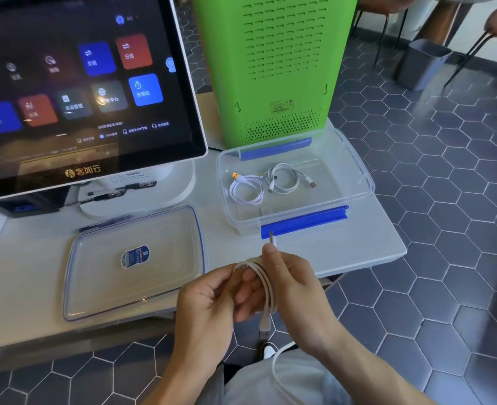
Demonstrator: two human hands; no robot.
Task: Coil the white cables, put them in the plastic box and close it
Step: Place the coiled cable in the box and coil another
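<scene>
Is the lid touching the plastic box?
Apart. The head view shows bare table between the lid and the plastic box.

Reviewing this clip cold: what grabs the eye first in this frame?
Probably the bright green vented unit at top centre and the lit touchscreen on the left. Then both hands, the left hand and right hand, holding a coiled white cable low in the frame, in front of the open plastic box.

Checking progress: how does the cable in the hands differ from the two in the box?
The held cable is gripped by both hands, one plug poking up; the boxed cables lie loose and flat in the plastic box. One boxed cable has a yellow plug. All are white and coiled.
</scene>
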